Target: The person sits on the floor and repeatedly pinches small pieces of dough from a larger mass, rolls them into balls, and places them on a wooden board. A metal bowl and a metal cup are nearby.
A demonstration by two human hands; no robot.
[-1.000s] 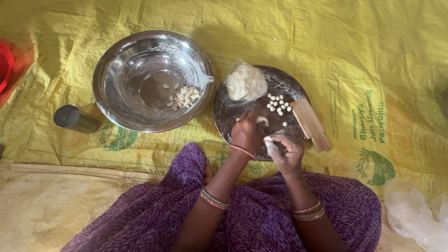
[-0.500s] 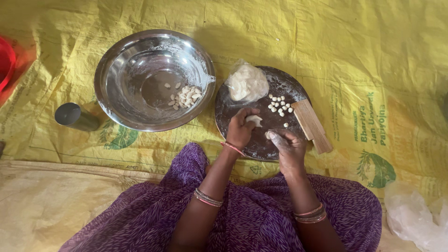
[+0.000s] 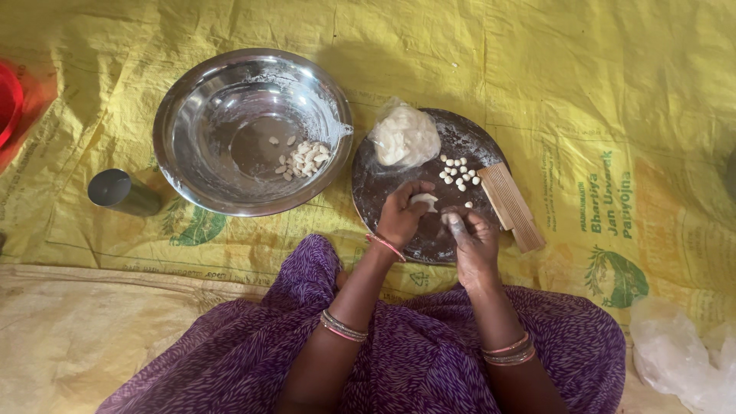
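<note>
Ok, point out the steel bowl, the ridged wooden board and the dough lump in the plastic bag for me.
steel bowl (image 3: pixel 195 115): head view, on the bare inner wall at its left.
ridged wooden board (image 3: pixel 511 204): head view, on the middle of its grooved face.
dough lump (image 3: pixel 405 136): head view, on the centre of the white mass inside the bag.

The left hand (image 3: pixel 400 218) has shifted slightly, its dough piece (image 3: pixel 424 201) now showing at the fingertips.

1. Single head-worn view, looking almost straight down over the person's lap.
2. Near range: left hand (image 3: pixel 400 218) and right hand (image 3: pixel 471 244) sit just below centre.
3. Frame covers the yellow mat (image 3: pixel 613 92) ahead; no second view to overlap.
</note>
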